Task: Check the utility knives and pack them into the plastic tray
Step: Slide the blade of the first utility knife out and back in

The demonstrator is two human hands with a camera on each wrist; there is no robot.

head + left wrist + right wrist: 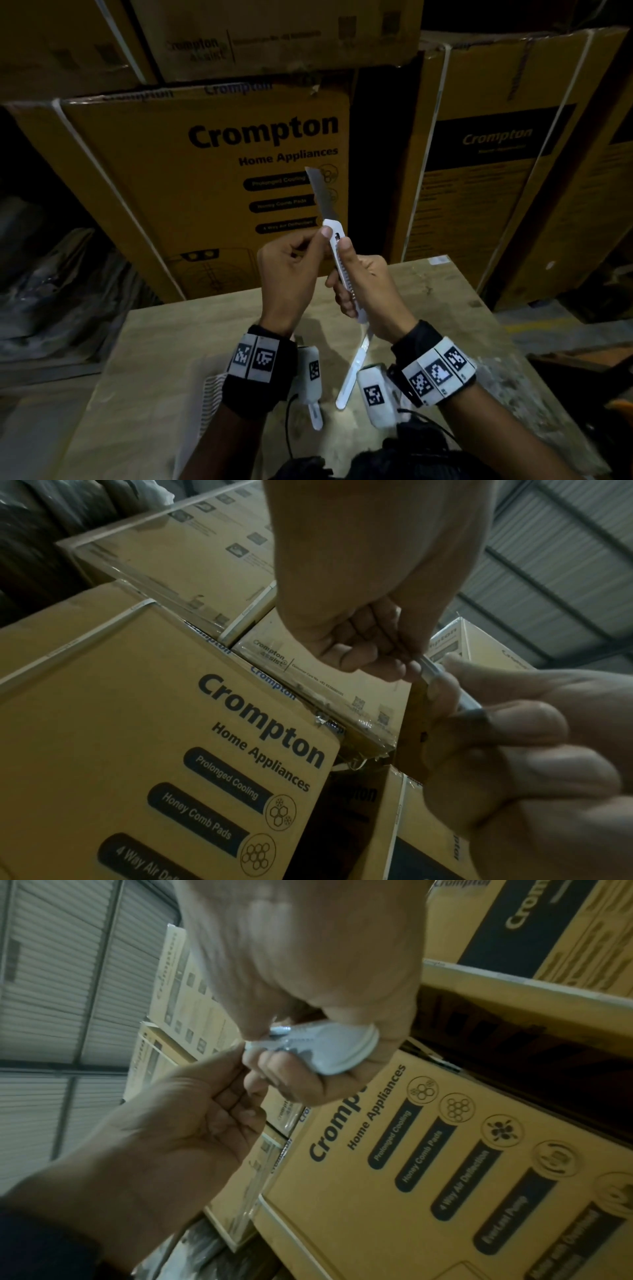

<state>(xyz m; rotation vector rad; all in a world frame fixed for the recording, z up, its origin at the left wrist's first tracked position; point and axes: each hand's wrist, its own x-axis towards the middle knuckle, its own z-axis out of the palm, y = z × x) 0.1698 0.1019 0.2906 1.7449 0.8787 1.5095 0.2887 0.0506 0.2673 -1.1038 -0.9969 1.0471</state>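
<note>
I hold a white utility knife (334, 236) upright over the wooden table (212, 335), its steel blade (320, 195) pushed far out and pointing up. My right hand (363, 277) grips the handle, thumb lying on the slider. My left hand (301, 260) has curled fingers and pinches the front end of the housing just below the blade. In the left wrist view, the left hand (369, 642) meets the knife (445, 680) beside the right hand (531, 750). In the right wrist view, the knife's butt (329, 1050) sits in the right hand (308, 961), with the left hand (192, 1112) at its tip.
Two more white knives (352, 370) (315, 416) lie on the table under my wrists. A ribbed white plastic tray (210, 397) shows at the table's left edge, mostly hidden by my left arm. Stacked Crompton cartons (212, 178) stand close behind the table.
</note>
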